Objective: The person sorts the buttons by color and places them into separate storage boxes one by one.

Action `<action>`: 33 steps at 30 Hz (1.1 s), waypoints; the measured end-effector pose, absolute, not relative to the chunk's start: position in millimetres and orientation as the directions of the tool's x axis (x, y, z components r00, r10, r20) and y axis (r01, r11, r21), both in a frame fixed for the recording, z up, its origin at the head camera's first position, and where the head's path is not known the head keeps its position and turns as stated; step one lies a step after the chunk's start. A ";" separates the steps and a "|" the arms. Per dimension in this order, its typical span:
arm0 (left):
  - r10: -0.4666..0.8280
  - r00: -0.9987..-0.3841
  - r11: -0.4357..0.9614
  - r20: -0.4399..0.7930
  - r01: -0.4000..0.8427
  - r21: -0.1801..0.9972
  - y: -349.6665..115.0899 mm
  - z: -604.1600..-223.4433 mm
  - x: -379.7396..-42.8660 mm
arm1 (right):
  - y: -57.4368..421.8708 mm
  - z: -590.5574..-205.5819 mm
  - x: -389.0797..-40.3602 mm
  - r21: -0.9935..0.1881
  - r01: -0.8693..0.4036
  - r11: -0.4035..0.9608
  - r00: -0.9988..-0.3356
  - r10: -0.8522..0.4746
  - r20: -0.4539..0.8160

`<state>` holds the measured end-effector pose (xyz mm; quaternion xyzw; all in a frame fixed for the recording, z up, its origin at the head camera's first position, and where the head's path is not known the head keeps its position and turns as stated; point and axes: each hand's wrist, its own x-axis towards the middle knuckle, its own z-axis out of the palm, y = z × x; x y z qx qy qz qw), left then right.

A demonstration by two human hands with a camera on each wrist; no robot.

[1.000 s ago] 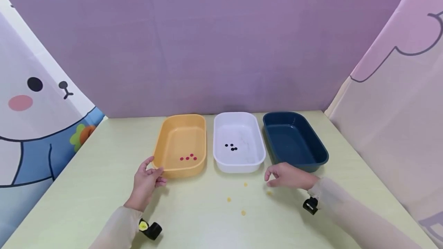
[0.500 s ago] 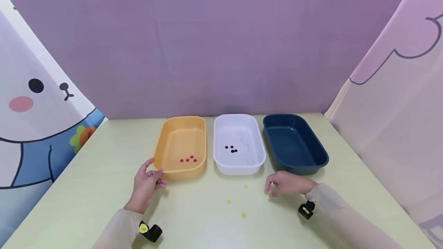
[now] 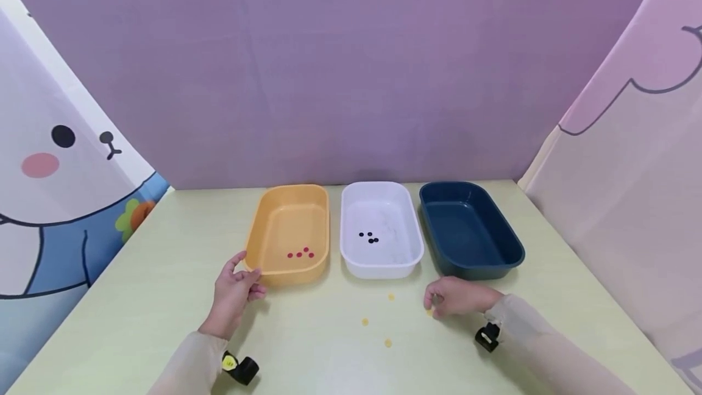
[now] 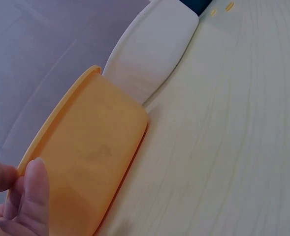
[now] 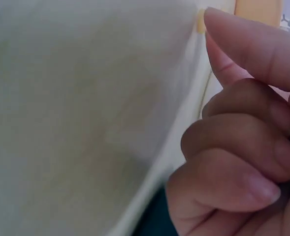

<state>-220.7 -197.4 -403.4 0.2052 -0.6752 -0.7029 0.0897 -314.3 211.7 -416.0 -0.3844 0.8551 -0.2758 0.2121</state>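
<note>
My left hand (image 3: 233, 294) grips the front left corner of the orange-yellow tray (image 3: 287, 212), its thumb outside the wall in the left wrist view. Several small red discs (image 3: 298, 255) lie in that tray. In front of the dark blue tray (image 3: 466, 233), my right hand (image 3: 457, 296) is low over the table, thumb and index finger pinching a small yellow disc (image 5: 201, 20) at their tips. Its other fingers are curled in the right wrist view. Three more yellow discs (image 3: 365, 322) lie on the table to its left.
Between the two coloured trays stands a white tray (image 3: 379, 200) with several small black discs (image 3: 371, 241) in it. The pale table (image 3: 307, 346) ends at a purple backdrop (image 3: 351, 78). Printed cloths hang on both sides.
My right hand has come down and slightly toward me to the yellow disc, and its thumb and index finger have closed at it. My left hand has stayed at the tray's corner.
</note>
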 end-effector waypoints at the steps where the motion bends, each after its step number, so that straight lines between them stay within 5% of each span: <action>1: -0.403 -0.900 -0.074 -0.166 -0.149 0.986 -197.2 -403.4 -220.6 | 211.9 -417.2 -314.4 -0.629 -0.545 0.555 -0.613 -0.775 -0.152; 33: -0.403 -0.901 -0.084 -0.157 -0.135 0.987 -196.6 -405.0 -220.7 | 209.5 -422.5 -316.4 -0.636 -0.583 0.505 -0.555 -0.820 -0.142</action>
